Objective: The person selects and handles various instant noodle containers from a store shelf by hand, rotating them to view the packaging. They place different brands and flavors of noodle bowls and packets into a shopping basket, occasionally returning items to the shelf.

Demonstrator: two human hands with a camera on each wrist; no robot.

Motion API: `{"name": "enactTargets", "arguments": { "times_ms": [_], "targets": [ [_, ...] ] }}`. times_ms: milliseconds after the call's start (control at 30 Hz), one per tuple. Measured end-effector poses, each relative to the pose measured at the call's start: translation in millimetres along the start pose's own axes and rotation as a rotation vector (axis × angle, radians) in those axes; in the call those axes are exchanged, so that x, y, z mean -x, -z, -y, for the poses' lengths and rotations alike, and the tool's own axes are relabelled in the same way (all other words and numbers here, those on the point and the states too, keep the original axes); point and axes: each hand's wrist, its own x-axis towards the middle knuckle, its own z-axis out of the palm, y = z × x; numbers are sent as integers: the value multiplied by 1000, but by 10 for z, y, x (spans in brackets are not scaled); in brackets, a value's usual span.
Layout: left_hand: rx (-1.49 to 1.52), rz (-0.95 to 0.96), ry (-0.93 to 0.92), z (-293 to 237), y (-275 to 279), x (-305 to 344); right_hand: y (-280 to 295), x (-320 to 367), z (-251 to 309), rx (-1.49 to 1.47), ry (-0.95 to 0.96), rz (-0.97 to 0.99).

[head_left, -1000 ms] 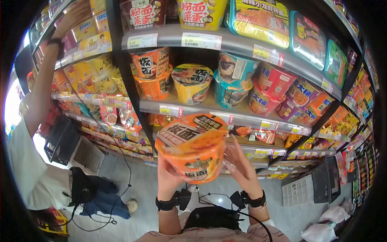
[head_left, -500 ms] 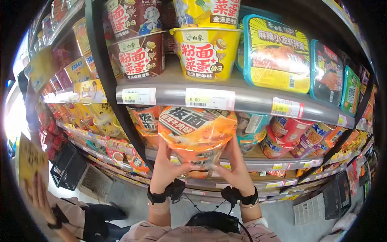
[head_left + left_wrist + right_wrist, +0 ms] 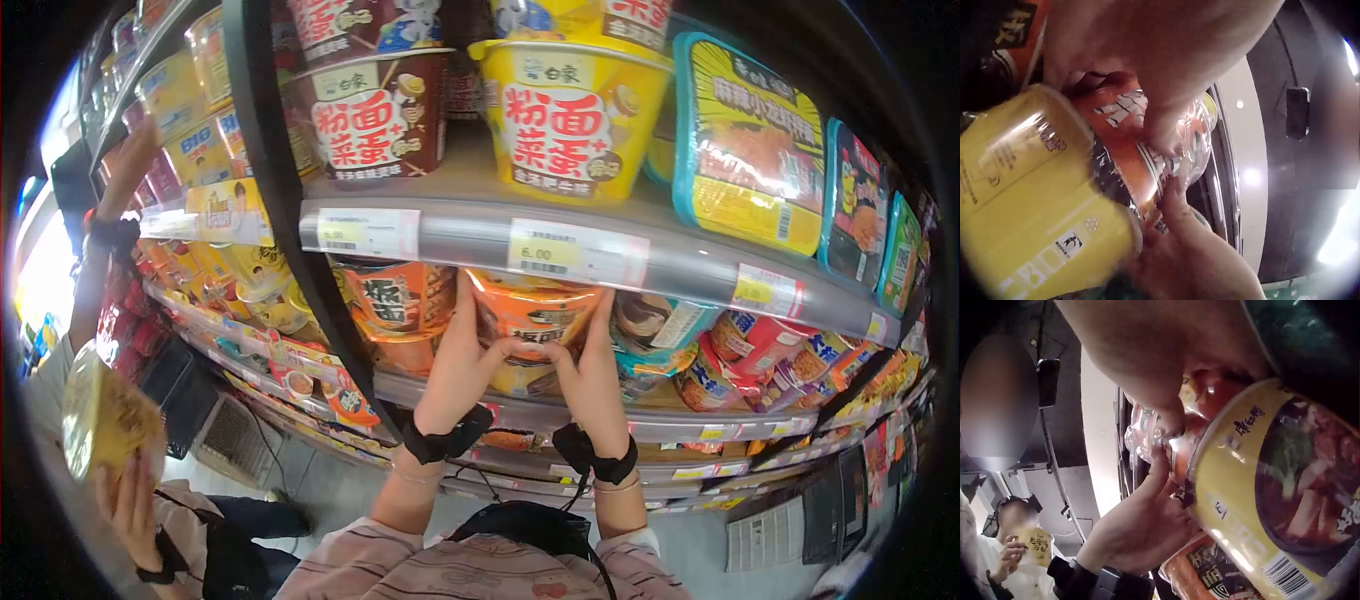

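Both of my hands hold an orange instant noodle bucket [image 3: 540, 315], partly hidden under the shelf above. My left hand [image 3: 460, 365] grips its left side, and my right hand [image 3: 592, 375] grips its right side. The thumbs meet across the bucket's front. Below it on the middle shelf is a yellow noodle bucket [image 3: 525, 380], seen large in the left wrist view [image 3: 1035, 200] and the right wrist view, overlapping the orange one. Stacked orange noodle buckets [image 3: 400, 295] stand to the left, and teal noodle buckets [image 3: 660, 325] to the right.
The upper shelf edge [image 3: 470, 240], with price tags, passes just above my fingers. On it stand brown noodle buckets [image 3: 375, 120], yellow ones [image 3: 575, 120] and boxed noodles [image 3: 750, 150]. A dark shelf post [image 3: 280, 190] is at left. Another person's hand [image 3: 130, 500] holds a yellow noodle bucket [image 3: 110, 415].
My hands have carried the orange bucket from in front of the shelves forward to the middle shelf, over the yellow bucket. The view has tilted up. The other person now holds a yellow bucket.
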Motion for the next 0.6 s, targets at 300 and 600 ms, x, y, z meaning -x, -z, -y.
{"name": "enactTargets", "arguments": {
  "times_ms": [300, 600],
  "targets": [
    [-56, -58, 3, -23, -66, 55, -81, 21, -15, 120, 64, -42],
    [-203, -126, -213, -56, 32, 535, 18, 380, 138, 253, 96, 1]
  ]
}}
